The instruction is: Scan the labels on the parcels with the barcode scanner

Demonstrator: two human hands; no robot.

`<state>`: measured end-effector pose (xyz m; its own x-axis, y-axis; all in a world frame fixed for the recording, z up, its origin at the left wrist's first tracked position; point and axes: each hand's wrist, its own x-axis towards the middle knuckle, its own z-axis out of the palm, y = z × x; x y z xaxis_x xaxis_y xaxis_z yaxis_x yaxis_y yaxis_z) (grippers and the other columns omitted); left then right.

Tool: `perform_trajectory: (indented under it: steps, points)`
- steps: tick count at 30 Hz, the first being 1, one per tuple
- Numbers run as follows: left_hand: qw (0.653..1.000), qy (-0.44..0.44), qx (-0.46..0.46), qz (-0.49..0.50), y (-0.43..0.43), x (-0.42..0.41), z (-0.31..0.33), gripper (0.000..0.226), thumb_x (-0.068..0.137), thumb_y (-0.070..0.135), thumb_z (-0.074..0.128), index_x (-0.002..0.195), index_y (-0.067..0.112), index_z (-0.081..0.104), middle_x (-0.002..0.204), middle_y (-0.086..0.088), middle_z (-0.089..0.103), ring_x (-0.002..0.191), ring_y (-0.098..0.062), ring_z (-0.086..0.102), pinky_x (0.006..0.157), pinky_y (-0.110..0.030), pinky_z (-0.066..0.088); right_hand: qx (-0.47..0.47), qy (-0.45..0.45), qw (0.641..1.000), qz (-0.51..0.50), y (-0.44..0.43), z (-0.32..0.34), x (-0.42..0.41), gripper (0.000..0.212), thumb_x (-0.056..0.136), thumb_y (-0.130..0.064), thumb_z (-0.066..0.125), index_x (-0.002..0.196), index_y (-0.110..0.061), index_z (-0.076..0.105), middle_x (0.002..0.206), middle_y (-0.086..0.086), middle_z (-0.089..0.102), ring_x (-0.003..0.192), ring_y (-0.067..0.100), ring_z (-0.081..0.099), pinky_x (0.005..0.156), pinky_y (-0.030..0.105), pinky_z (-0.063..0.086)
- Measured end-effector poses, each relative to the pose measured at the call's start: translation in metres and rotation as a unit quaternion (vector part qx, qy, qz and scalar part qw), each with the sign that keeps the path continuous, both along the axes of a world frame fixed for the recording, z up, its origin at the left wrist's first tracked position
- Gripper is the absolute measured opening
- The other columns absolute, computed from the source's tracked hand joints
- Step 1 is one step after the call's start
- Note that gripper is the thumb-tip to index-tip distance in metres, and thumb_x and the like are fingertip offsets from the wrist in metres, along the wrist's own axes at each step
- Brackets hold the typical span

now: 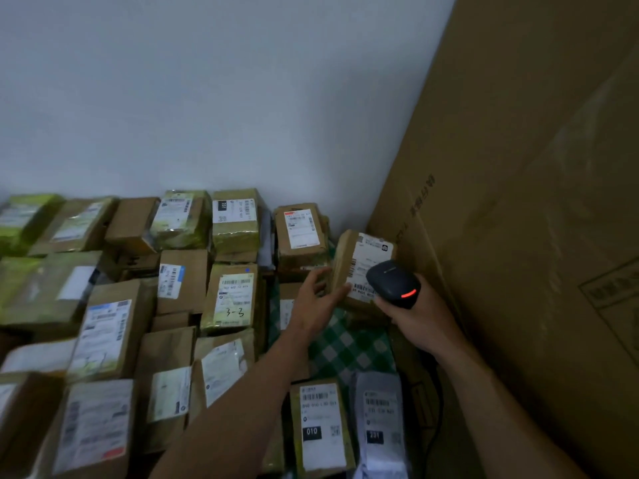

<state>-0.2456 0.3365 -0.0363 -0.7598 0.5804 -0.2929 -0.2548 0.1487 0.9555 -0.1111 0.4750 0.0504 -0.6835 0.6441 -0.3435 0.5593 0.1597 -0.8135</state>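
My left hand holds a small brown parcel by its left edge, tilted up off the pile, its white label facing me. My right hand grips a black barcode scanner with a red light strip glowing on its back. The scanner's head sits just in front of the lower right part of that label and covers some of it. Many other labelled parcels lie around, such as one marked "3-3" and one marked "010".
A very large cardboard box stands along the right side. A white wall rises behind the pile. A green checked cloth shows under my forearms. A grey plastic mailer lies at the bottom beside a dark cable.
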Motion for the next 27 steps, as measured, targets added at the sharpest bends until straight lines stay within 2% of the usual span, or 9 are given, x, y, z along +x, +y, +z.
perform_trajectory:
  steps: [2, 7, 9, 12, 15, 18, 21, 24, 27]
  points:
    - [1.0, 0.013, 0.006, -0.007, -0.02, 0.003, 0.02, 0.064, 0.085, 0.045, 0.08, 0.142, 0.031, 0.056, 0.136, 0.004, 0.062, 0.122, -0.011, 0.061, 0.095, -0.03, 0.057, 0.004, 0.036, 0.999, 0.01, -0.012, 0.011, 0.003, 0.073, 0.081, -0.033, 0.088, 0.143, -0.026, 0.052, 0.132, -0.005, 0.065, 0.12, 0.015, 0.062, 0.105, 0.044, 0.052]
    - [0.999, 0.034, -0.032, -0.025, -0.06, 0.015, 0.056, 0.08, 0.067, 0.046, 0.093, 0.139, 0.042, 0.06, 0.132, 0.011, 0.067, 0.12, -0.007, 0.062, 0.102, -0.036, 0.052, -0.006, 0.083, 0.996, 0.044, -0.037, 0.032, 0.017, 0.072, 0.081, -0.034, 0.087, 0.143, -0.03, 0.051, 0.13, -0.01, 0.062, 0.118, 0.011, 0.059, 0.103, 0.039, 0.049]
    - [0.997, 0.048, -0.054, -0.034, -0.072, 0.016, 0.069, 0.072, 0.07, 0.037, 0.094, 0.136, 0.04, 0.064, 0.129, 0.013, 0.069, 0.117, -0.004, 0.063, 0.1, -0.03, 0.051, -0.014, 0.088, 0.994, 0.064, -0.044, 0.039, 0.022, 0.072, 0.082, -0.032, 0.087, 0.144, -0.03, 0.05, 0.132, -0.009, 0.062, 0.12, 0.012, 0.058, 0.106, 0.041, 0.048]
    - [0.992, 0.073, -0.098, -0.028, -0.084, 0.015, 0.095, 0.049, 0.079, 0.031, 0.088, 0.123, 0.042, 0.071, 0.112, 0.02, 0.075, 0.105, 0.005, 0.066, 0.095, -0.022, 0.048, -0.009, 0.1, 0.991, 0.09, -0.051, 0.048, 0.03, 0.068, 0.084, -0.026, 0.086, 0.141, -0.028, 0.05, 0.13, -0.009, 0.062, 0.12, 0.012, 0.058, 0.101, 0.034, 0.047]
    - [0.984, 0.111, -0.139, -0.018, -0.093, 0.011, 0.118, 0.039, 0.086, 0.026, 0.082, 0.117, 0.047, 0.069, 0.092, 0.03, 0.071, 0.094, 0.012, 0.066, 0.075, -0.007, 0.048, 0.006, 0.115, 0.988, 0.104, -0.056, 0.055, 0.039, 0.063, 0.086, -0.023, 0.084, 0.139, -0.026, 0.05, 0.126, -0.009, 0.061, 0.114, 0.009, 0.057, 0.088, 0.025, 0.044]
    - [0.973, 0.153, -0.173, 0.003, -0.103, 0.009, 0.134, 0.041, 0.09, 0.031, 0.077, 0.129, 0.04, 0.067, 0.097, 0.024, 0.07, 0.101, -0.003, 0.067, 0.076, -0.013, 0.049, 0.007, 0.121, 0.985, 0.119, -0.06, 0.063, 0.045, 0.061, 0.084, -0.024, 0.086, 0.135, -0.029, 0.052, 0.119, -0.013, 0.062, 0.108, 0.008, 0.06, 0.082, 0.021, 0.045]
    - [0.967, 0.169, -0.19, 0.023, -0.107, 0.008, 0.139, 0.048, 0.093, 0.031, 0.076, 0.138, 0.03, 0.062, 0.117, 0.009, 0.073, 0.089, 0.0, 0.06, 0.068, -0.009, 0.047, -0.007, 0.104, 0.983, 0.153, -0.061, 0.066, 0.049, 0.052, 0.083, -0.025, 0.087, 0.122, -0.036, 0.054, 0.111, -0.011, 0.071, 0.093, 0.005, 0.07, 0.08, 0.024, 0.052]
    - [0.962, 0.184, -0.2, 0.03, -0.107, 0.01, 0.14, 0.053, 0.093, 0.025, 0.075, 0.143, 0.022, 0.058, 0.131, -0.002, 0.069, 0.101, -0.007, 0.06, 0.062, -0.007, 0.048, 0.008, 0.091, 0.978, 0.186, -0.064, 0.068, 0.05, 0.041, 0.085, -0.023, 0.085, 0.11, -0.037, 0.056, 0.089, -0.008, 0.074, 0.07, 0.0, 0.071, 0.066, 0.021, 0.05]
    - [0.96, 0.187, -0.202, 0.04, -0.107, 0.01, 0.136, 0.053, 0.093, 0.024, 0.075, 0.143, 0.021, 0.058, 0.134, -0.005, 0.068, 0.103, -0.008, 0.058, 0.058, -0.004, 0.047, 0.01, 0.084, 0.977, 0.197, -0.066, 0.067, 0.05, 0.041, 0.083, -0.026, 0.087, 0.107, -0.039, 0.056, 0.087, -0.011, 0.072, 0.071, 0.001, 0.07, 0.066, 0.021, 0.049]
